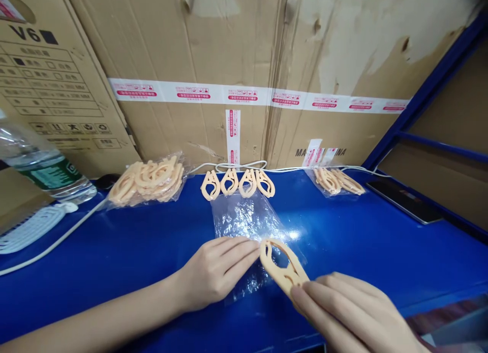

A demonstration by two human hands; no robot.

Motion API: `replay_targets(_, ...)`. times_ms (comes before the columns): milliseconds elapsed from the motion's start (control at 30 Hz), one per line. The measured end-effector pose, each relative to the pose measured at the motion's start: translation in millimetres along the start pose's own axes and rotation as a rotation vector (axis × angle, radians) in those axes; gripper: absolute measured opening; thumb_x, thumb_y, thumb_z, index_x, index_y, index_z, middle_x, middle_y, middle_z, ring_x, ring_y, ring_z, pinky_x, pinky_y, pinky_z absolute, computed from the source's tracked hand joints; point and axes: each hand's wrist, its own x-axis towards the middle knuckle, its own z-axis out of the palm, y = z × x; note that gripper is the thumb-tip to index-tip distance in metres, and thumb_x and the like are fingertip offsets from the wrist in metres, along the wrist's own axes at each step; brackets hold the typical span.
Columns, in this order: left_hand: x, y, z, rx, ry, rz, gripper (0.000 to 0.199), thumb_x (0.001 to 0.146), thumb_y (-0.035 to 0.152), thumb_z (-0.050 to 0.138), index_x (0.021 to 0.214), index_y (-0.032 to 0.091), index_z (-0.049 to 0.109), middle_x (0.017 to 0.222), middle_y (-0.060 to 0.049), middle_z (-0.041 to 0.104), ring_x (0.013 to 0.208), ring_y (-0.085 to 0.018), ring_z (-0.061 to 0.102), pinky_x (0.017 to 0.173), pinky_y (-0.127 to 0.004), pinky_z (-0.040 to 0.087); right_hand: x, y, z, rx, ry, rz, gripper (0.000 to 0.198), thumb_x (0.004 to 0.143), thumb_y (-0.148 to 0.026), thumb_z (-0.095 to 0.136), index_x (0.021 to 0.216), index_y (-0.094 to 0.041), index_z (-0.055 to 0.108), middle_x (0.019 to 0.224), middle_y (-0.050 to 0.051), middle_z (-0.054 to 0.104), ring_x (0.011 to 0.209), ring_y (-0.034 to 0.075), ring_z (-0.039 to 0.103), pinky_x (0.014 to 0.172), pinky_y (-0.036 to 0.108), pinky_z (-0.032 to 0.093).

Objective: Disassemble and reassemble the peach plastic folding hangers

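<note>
Your right hand [348, 307] pinched a beige folding hanger [281, 277]. Your left hand [223, 266], fingers together, reached its far tip, grip unclear.

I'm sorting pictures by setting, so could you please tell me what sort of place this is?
Likely a workshop or storeroom bench: a clear bag lies on the blue tabletop, bagged tan pieces nearby, cardboard behind.

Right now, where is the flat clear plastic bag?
In the head view's centre, the bag lies on the blue table, below the row of four beige pieces, partly hidden by the left hand.
</note>
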Motion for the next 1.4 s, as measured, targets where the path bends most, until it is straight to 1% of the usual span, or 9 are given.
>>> replay_targets(300, 0, 0, 1, 0.006, -0.030, -0.029, 0.029, 0.099, 0.009, 0.039, 0.113, 0.005, 0.064, 0.114, -0.013, 0.072, 0.101, -0.024, 0.068, 0.081, -0.037, 0.060, 14, 13, 45, -0.196, -0.211, -0.002, 0.029, 0.092, -0.007, 0.042, 0.078, -0.013, 0.066, 0.074, 0.007, 0.060, 0.063, 0.020, 0.050, 0.054, 0.033, 0.037)
replay_targets(567, 3, 0, 2, 0.008, -0.033, -0.009, 0.029, 0.099, 0.008, 0.039, 0.114, 0.005, 0.064, 0.114, -0.013, 0.072, 0.101, -0.024, 0.068, 0.082, -0.037, 0.060, 18, 25, 58, -0.330, -0.224, 0.023, 0.026, 0.089, -0.005, 0.045, 0.071, -0.012, 0.062, 0.072, 0.009, 0.056, 0.068, 0.023, 0.047, 0.056, 0.035, 0.033)
replay_targets(700, 3, 0, 1, 0.009, -0.022, -0.033, 0.029, 0.100, 0.009, 0.039, 0.113, 0.005, 0.064, 0.111, -0.013, 0.073, 0.101, -0.023, 0.069, 0.081, -0.036, 0.061, 27, 41, 44, -0.033, -0.249, 0.134, 0.022, 0.094, -0.019, 0.048, 0.075, -0.015, 0.056, 0.076, 0.006, 0.055, 0.070, 0.020, 0.046, 0.058, 0.032, 0.037)
replay_targets(800, 3, -1, 0, 0.015, 0.002, -0.038, 0.031, 0.100, 0.010, 0.036, 0.111, 0.006, 0.065, 0.108, -0.012, 0.074, 0.098, -0.023, 0.069, 0.077, -0.035, 0.061, 42, 74, 42, 0.190, -0.277, 0.228, 0.019, 0.097, -0.026, 0.048, 0.083, -0.016, 0.055, 0.082, 0.006, 0.056, 0.077, 0.019, 0.050, 0.068, 0.031, 0.044)
replay_targets(900, 0, 0, 0, 0.033, 0.038, -0.021, 0.030, 0.100, 0.009, 0.037, 0.109, 0.006, 0.066, 0.106, -0.011, 0.074, 0.093, -0.023, 0.069, 0.074, -0.036, 0.062, 59, 125, 66, 0.001, -0.441, 0.189, 0.019, 0.096, -0.017, 0.043, 0.106, -0.010, 0.058, 0.103, 0.014, 0.060, 0.098, 0.025, 0.052, 0.087, 0.040, 0.046)
replay_targets(1033, -3, 1, 2, 0.044, 0.101, 0.003, 0.028, 0.099, 0.007, 0.039, 0.107, 0.005, 0.066, 0.105, -0.013, 0.074, 0.092, -0.022, 0.069, 0.077, -0.035, 0.061, 73, 187, 117, -0.011, -0.578, 0.122, 0.052, 0.081, 0.004, 0.046, 0.131, -0.011, 0.052, 0.135, 0.017, 0.050, 0.116, 0.027, 0.049, 0.099, 0.044, 0.043)
replay_targets(1133, -3, 1, 0, 0.036, 0.131, -0.003, 0.029, 0.099, 0.008, 0.038, 0.106, 0.005, 0.067, 0.104, -0.013, 0.075, 0.091, -0.021, 0.070, 0.075, -0.033, 0.061, 77, 210, 137, -0.009, -0.629, 0.095, 0.062, 0.077, 0.006, 0.048, 0.134, -0.017, 0.051, 0.143, 0.015, 0.044, 0.126, 0.028, 0.045, 0.102, 0.045, 0.041)
replay_targets(1267, -4, 0, -2, -0.005, 0.163, -0.022, 0.030, 0.099, 0.009, 0.038, 0.102, 0.005, 0.068, 0.097, -0.014, 0.075, 0.087, -0.022, 0.070, 0.069, -0.031, 0.062, 73, 219, 122, 0.006, -0.681, 0.080, 0.050, 0.075, -0.001, 0.056, 0.124, -0.012, 0.057, 0.136, 0.019, 0.049, 0.124, 0.031, 0.048, 0.100, 0.045, 0.043)
replay_targets(1400, -7, -1, -1, -0.048, 0.180, -0.056, 0.029, 0.099, 0.009, 0.038, 0.096, 0.007, 0.068, 0.094, -0.012, 0.075, 0.087, -0.021, 0.070, 0.071, -0.030, 0.062, 55, 220, 90, 0.050, -0.781, 0.135, 0.039, 0.065, -0.005, 0.064, 0.104, -0.010, 0.063, 0.101, 0.016, 0.065, 0.089, 0.028, 0.065, 0.077, 0.037, 0.054)
